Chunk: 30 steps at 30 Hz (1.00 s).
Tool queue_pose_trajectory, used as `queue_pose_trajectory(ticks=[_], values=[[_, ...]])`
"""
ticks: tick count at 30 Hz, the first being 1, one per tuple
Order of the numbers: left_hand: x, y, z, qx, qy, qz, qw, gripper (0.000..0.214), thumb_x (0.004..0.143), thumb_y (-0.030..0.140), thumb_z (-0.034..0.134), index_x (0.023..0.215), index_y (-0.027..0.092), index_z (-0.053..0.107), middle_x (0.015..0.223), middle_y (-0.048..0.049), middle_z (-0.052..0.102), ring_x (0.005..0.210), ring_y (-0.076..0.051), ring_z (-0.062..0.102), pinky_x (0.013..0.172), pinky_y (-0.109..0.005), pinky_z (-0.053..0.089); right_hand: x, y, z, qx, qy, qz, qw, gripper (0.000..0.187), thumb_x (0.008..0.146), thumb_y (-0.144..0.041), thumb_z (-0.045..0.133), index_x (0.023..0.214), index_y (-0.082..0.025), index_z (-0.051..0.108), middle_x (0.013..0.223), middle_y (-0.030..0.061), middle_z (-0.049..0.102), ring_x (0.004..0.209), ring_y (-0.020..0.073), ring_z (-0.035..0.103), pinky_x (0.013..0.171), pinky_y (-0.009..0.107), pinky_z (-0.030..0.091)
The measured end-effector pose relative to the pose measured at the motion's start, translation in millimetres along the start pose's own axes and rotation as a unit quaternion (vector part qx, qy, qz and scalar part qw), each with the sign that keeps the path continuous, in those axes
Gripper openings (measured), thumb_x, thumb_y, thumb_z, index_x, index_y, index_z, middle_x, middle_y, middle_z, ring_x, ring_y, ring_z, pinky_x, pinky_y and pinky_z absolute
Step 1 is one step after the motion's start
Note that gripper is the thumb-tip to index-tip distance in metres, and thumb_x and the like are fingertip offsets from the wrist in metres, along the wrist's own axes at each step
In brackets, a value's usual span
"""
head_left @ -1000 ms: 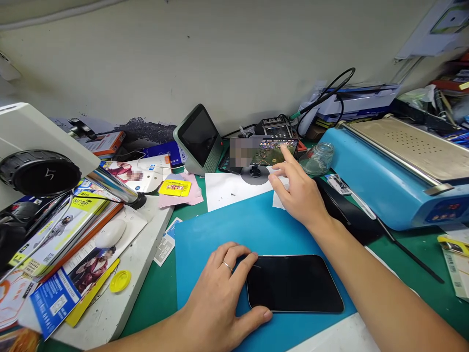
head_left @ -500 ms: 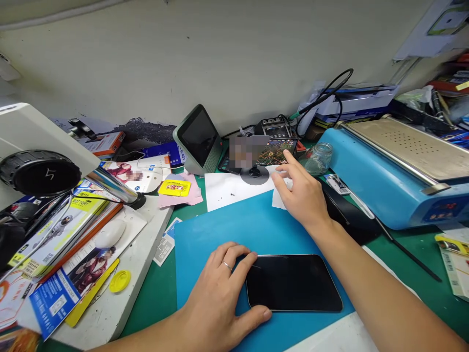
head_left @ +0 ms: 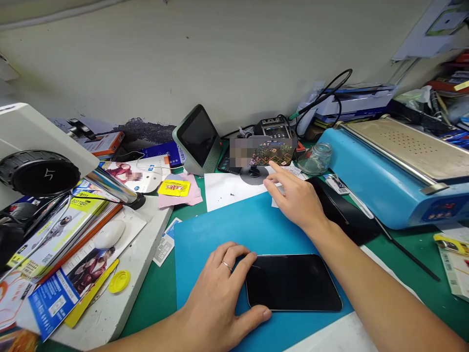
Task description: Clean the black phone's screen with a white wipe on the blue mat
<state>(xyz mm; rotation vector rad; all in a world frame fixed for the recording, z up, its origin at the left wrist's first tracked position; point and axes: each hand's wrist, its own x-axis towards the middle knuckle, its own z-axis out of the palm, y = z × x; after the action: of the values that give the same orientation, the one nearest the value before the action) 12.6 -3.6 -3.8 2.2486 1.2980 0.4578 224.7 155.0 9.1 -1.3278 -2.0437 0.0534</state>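
A dark-screened smartphone [head_left: 293, 282] lies flat on the blue mat [head_left: 205, 234]. Around its left end is my left hand [head_left: 223, 293], fingers at the upper corner and thumb over the lower edge; a ring is on one finger. My right hand [head_left: 296, 195] is raised beyond the mat with its index finger stretched out and nothing held. That fingertip is at the lower edge of a second phone [head_left: 276, 150], which stands sideways on a round-based stand [head_left: 254, 177] with a colourful picture lit on its screen. Whether the finger touches the glass I cannot tell.
At the right stands a blue machine [head_left: 370, 176] with a metal top plate, near a glass jar [head_left: 320, 157]. A grey-green smart display [head_left: 198, 139] is at the back. Boxes [head_left: 62, 234] and a microscope-like device [head_left: 44, 156] crowd the left.
My right hand has moved slightly left and down, its index finger going from the standing phone's right side to its lower edge. My left hand and the flat smartphone have stayed put.
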Motion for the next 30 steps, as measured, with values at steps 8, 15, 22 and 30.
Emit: queue_pose_trajectory(ticks=[8, 15, 22, 30], values=[[-1, 0, -0.1, -0.009, 0.002, -0.002, 1.0, 0.064, 0.092, 0.045, 0.07, 0.146, 0.024, 0.045, 0.142, -0.0099, 0.053, 0.132, -0.034, 0.045, 0.112, -0.055, 0.046, 1, 1, -1, -0.016, -0.019, -0.014, 1.0, 0.026, 0.101, -0.038, 0.047, 0.097, -0.024, 0.068, 0.154, 0.0103, 0.051, 0.094, 0.0282, 0.075, 0.075, 0.042, 0.056], [1, 3, -2.9, -0.005, 0.015, 0.003, 1.0, 0.064, 0.089, 0.043, 0.074, 0.143, 0.02, 0.048, 0.139, -0.011, 0.054, 0.13, -0.033, 0.047, 0.111, -0.055, 0.046, 8, -4, 11, -0.02, -0.081, -0.087, 0.993, 0.022, 0.097, -0.037, 0.052, 0.104, -0.023, 0.068, 0.159, 0.0074, 0.044, 0.1, 0.029, 0.074, 0.073, 0.042, 0.057], [-1, 5, -3.7, -0.008, 0.023, 0.008, 1.0, 0.063, 0.089, 0.043, 0.074, 0.142, 0.02, 0.05, 0.138, -0.0109, 0.056, 0.129, -0.033, 0.048, 0.11, -0.055, 0.047, 2, -3, 1, -0.016, -0.04, -0.064, 0.997, 0.026, 0.101, -0.034, 0.044, 0.094, -0.023, 0.066, 0.153, 0.0118, 0.053, 0.101, 0.0281, 0.074, 0.076, 0.041, 0.056], [-1, 2, 0.4, -0.007, 0.032, 0.016, 0.999, 0.064, 0.089, 0.043, 0.073, 0.144, 0.024, 0.047, 0.138, -0.011, 0.056, 0.129, -0.033, 0.049, 0.109, -0.055, 0.048, 17, 3, 7, 0.01, -0.03, -0.05, 0.998, 0.032, 0.098, -0.036, 0.048, 0.123, -0.021, 0.06, 0.161, 0.0154, 0.041, 0.098, 0.0265, 0.073, 0.07, 0.039, 0.057]])
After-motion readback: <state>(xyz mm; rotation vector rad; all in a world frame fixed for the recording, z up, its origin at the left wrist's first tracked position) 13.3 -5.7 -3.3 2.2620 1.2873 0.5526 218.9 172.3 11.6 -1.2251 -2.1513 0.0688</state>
